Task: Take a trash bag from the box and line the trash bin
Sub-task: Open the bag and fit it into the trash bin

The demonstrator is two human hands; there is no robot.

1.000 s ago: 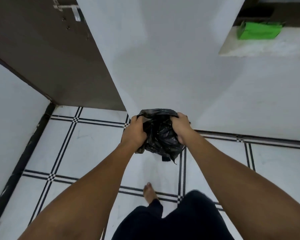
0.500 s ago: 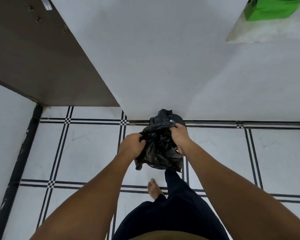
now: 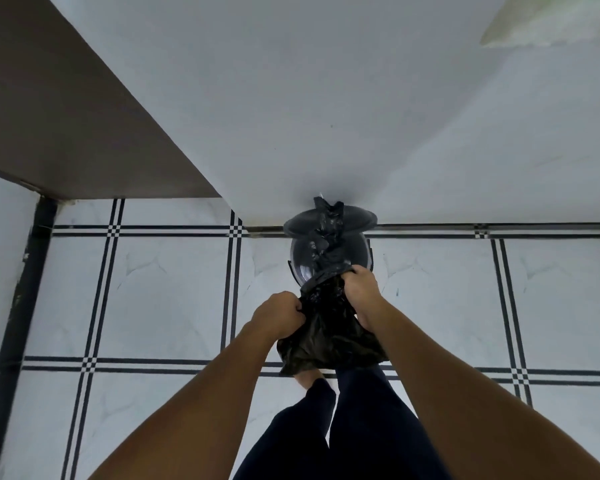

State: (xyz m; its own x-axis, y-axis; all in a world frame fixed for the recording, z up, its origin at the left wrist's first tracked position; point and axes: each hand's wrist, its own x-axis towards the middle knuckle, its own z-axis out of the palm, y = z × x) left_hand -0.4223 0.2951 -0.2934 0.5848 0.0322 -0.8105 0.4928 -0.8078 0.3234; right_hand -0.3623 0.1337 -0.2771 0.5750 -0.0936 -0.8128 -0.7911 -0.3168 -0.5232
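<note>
Both hands gripped a crumpled black plastic trash bag (image 3: 326, 327) out in front of the person, above the white tiled floor (image 3: 160, 292). Left hand (image 3: 279, 315) was closed in a fist, fingers curled tight on the bag's left edge. Right hand (image 3: 362, 289) was clenched on the upper right edge, fingers pressed together into the plastic. A twisted tail of the bag ran forward over the round dark trash bin (image 3: 352, 252), which stood against the white wall (image 3: 326, 116) with its lid (image 3: 359, 216) tipped up behind. The bag's mouth looked unopened; whether any of it sat inside the bin, could not tell.

Risks, as judged: bunched film might not spread, so the bag could go in as a wad. Thin plastic pulled hard over the rim could tear. The lid could drop shut on the hands.
</note>
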